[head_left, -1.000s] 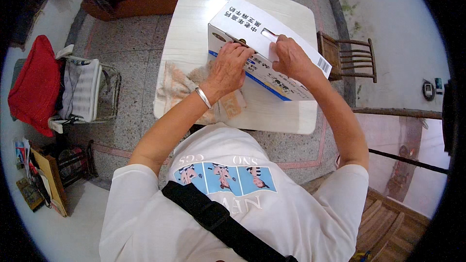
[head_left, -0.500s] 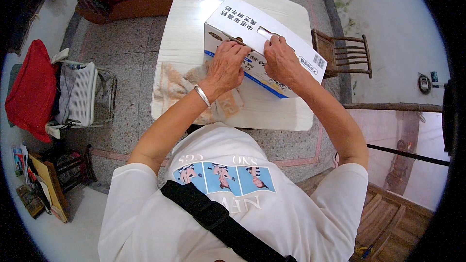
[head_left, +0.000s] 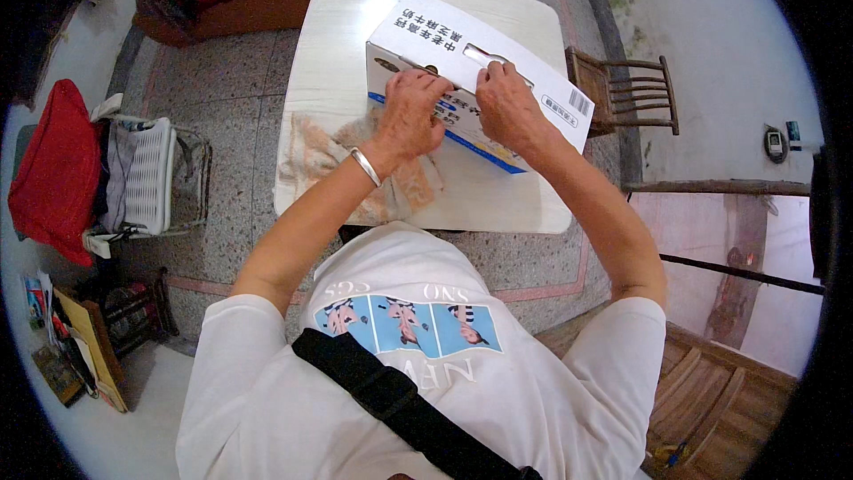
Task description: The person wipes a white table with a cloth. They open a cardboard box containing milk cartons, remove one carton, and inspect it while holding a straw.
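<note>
Over the last second the box (head_left: 471,80) swung a little on the table (head_left: 338,53): its long top face, which had run steeply down toward the right, came to lie flatter, and its left end lifted away from the cloth (head_left: 355,169). The left hand (head_left: 410,116) slid from the box's near side up to its top edge by the slot, and the right hand (head_left: 506,107) drew in from the lower right until it sat just beside the left. The two hands ended closer together than they had been.
</note>
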`<state>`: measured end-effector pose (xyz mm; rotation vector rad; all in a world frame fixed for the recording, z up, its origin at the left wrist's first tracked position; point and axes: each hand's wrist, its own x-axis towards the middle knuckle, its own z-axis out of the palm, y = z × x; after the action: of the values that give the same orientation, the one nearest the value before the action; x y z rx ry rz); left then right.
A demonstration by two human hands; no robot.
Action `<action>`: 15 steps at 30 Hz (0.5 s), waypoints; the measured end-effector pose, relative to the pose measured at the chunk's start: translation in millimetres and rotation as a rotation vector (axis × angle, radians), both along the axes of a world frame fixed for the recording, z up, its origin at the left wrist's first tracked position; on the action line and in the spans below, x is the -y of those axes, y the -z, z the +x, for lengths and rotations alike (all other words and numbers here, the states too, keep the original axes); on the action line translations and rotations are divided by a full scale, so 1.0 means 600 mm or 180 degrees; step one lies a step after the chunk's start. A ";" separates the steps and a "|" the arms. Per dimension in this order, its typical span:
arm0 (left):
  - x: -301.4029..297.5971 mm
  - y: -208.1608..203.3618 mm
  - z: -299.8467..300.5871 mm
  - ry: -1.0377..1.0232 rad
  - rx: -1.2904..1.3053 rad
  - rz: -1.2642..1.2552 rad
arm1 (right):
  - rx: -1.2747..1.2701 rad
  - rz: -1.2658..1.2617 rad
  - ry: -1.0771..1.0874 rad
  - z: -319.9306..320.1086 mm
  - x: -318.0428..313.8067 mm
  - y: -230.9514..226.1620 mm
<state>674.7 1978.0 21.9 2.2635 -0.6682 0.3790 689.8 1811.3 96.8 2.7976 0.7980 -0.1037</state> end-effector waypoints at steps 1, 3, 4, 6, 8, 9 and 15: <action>0.001 -0.005 0.001 0.0000 -0.0035 0.0059 | 0.0098 0.0074 -0.0056 0.000 0.003 0.003; -0.002 -0.009 0.002 0.0009 -0.0085 0.0120 | 0.0129 0.0147 -0.0049 -0.001 0.004 0.002; -0.003 -0.011 0.004 0.0024 -0.0096 0.0117 | 0.0145 0.0184 -0.0048 -0.001 0.004 0.001; -0.004 -0.012 0.008 0.0055 -0.0127 0.0111 | -0.0003 0.0332 -0.0038 0.003 0.010 -0.005; -0.004 -0.008 0.013 0.0097 -0.0166 0.0103 | -0.0095 0.0425 -0.0053 0.008 0.018 -0.008; -0.003 -0.008 0.015 0.0100 -0.0154 0.0050 | -0.0113 0.0443 -0.0071 0.011 0.022 -0.007; 0.019 0.010 0.024 -0.0185 -0.0081 -0.0254 | -0.0290 0.0062 -0.0059 0.012 0.007 -0.023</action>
<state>689.3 1966.8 15.7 2.2118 -0.5656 0.3976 697.1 1807.0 110.3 2.8206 0.8497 -0.2229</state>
